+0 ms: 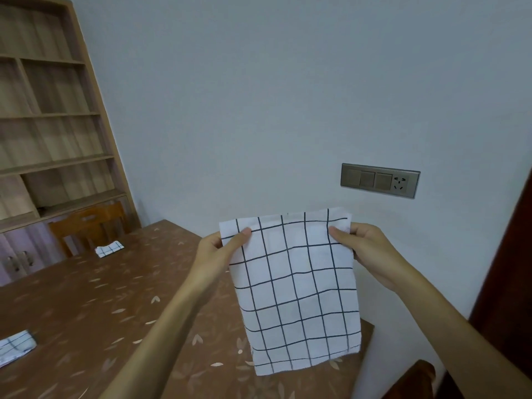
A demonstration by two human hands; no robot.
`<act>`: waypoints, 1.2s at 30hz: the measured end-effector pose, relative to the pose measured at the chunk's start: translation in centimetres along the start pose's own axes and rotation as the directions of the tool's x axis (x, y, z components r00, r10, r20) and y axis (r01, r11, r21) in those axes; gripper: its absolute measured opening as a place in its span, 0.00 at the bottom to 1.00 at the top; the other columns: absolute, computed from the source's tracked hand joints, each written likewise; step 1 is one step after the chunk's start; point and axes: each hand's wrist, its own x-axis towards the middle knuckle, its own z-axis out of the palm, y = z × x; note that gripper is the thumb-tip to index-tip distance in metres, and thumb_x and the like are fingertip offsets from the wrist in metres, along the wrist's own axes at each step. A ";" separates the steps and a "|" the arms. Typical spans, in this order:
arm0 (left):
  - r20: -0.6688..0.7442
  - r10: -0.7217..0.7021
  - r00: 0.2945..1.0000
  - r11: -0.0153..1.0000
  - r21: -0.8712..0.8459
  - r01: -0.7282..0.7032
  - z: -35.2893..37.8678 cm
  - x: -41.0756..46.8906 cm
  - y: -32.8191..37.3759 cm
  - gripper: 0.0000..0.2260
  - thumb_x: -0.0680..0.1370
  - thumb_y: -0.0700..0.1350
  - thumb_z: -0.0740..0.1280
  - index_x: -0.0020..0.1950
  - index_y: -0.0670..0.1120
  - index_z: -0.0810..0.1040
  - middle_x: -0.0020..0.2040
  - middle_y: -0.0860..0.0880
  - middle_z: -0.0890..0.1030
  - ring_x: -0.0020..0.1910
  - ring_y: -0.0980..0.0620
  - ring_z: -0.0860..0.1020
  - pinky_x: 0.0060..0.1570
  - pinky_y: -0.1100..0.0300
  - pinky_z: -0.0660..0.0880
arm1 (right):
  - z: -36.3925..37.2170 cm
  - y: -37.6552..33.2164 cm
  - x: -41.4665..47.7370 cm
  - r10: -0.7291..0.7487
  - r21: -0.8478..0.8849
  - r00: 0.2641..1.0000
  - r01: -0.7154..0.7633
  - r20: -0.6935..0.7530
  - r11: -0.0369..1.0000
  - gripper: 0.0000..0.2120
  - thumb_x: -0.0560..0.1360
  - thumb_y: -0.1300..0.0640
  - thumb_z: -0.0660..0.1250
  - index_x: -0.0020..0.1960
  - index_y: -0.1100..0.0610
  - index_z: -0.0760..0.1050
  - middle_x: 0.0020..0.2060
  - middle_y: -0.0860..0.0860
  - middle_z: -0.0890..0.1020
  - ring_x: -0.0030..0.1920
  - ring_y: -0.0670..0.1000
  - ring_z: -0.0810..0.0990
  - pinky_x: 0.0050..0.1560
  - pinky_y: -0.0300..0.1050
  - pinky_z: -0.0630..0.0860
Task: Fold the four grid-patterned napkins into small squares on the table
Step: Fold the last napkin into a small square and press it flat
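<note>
A white napkin with a dark grid point(296, 289) hangs in the air above the right end of the table point(95, 306). My left hand point(220, 250) pinches its top left corner, thumb on the front. My right hand point(359, 244) pinches the top right corner the same way. The cloth hangs down flat, its lower edge just over the tabletop. A second grid napkin point(108, 248) lies crumpled at the far side of the table. A third grid napkin point(15, 345) lies bunched at the left edge of the view.
The table carries a brown leaf-patterned cover. A wooden chair point(89, 223) stands at its far side, before a tall wooden bookshelf point(49, 110). A switch and socket panel point(380, 180) is on the wall. Another chair's back point(411, 378) and a dark door frame point(509, 269) are at the right.
</note>
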 end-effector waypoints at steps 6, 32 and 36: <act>-0.058 0.071 0.996 0.997 0.045 -0.069 -0.3 -0.5 0.6 0.16 0.77 0.47 0.73 0.51 0.32 0.82 0.49 0.36 0.86 0.49 0.38 0.86 0.51 0.45 0.83 | 0.8 -0.8 -0.1 -0.039 0.014 0.999 0.039 0.019 0.999 0.08 0.78 0.56 0.69 0.56 0.53 0.83 0.51 0.49 0.87 0.53 0.48 0.86 0.62 0.48 0.78; -0.147 0.424 0.894 0.877 0.314 -0.364 1.2 -0.1 -1.6 0.20 0.80 0.50 0.69 0.30 0.50 0.69 0.27 0.51 0.64 0.29 0.54 0.63 0.32 0.58 0.62 | 3.0 -2.1 -0.5 -0.557 -0.591 0.826 0.408 -0.087 0.696 0.26 0.78 0.41 0.66 0.73 0.46 0.66 0.68 0.39 0.70 0.69 0.39 0.66 0.70 0.35 0.58; -0.014 0.474 0.880 0.787 0.455 -0.417 3.0 -0.6 -1.1 0.13 0.80 0.45 0.70 0.35 0.54 0.77 0.24 0.56 0.69 0.25 0.58 0.65 0.28 0.65 0.61 | 5.1 -3.0 -0.9 -0.467 -0.542 0.844 0.530 0.262 0.652 0.27 0.75 0.36 0.66 0.71 0.42 0.68 0.64 0.35 0.74 0.68 0.39 0.69 0.70 0.38 0.61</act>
